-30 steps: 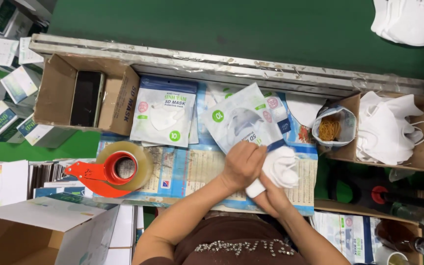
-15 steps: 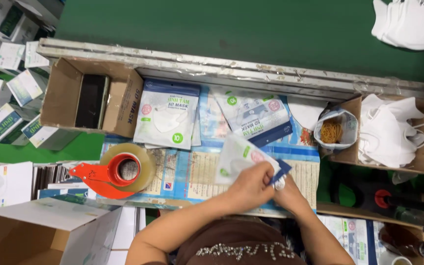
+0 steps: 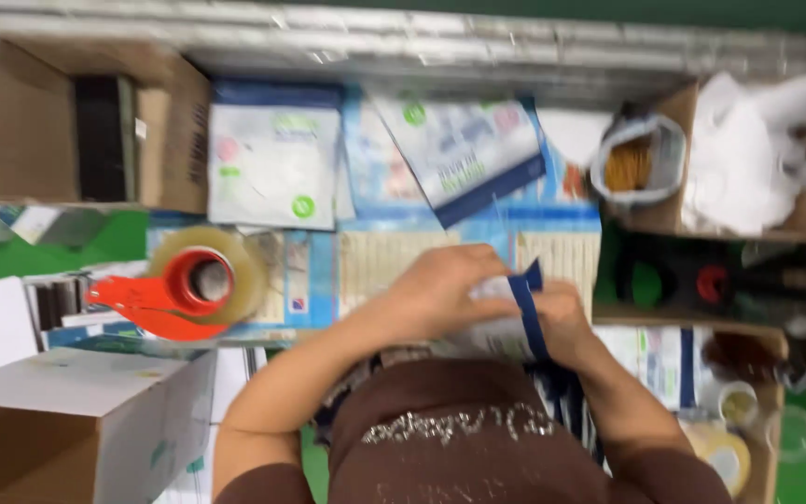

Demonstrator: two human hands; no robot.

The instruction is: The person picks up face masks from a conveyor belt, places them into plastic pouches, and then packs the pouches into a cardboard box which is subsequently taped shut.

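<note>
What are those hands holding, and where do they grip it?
Both the left hand and right hand hold a white pouch with a blue strip, gripping its opposite sides.

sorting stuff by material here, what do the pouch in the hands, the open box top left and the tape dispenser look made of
Pouch: probably glossy plastic film, white with a blue edge; it creases in both hands, though blur leaves it open.
Open box: corrugated cardboard, matte brown, with folded flaps.
Tape dispenser: seemingly hard red-orange plastic, smooth, holding a translucent yellowish tape roll.
</note>
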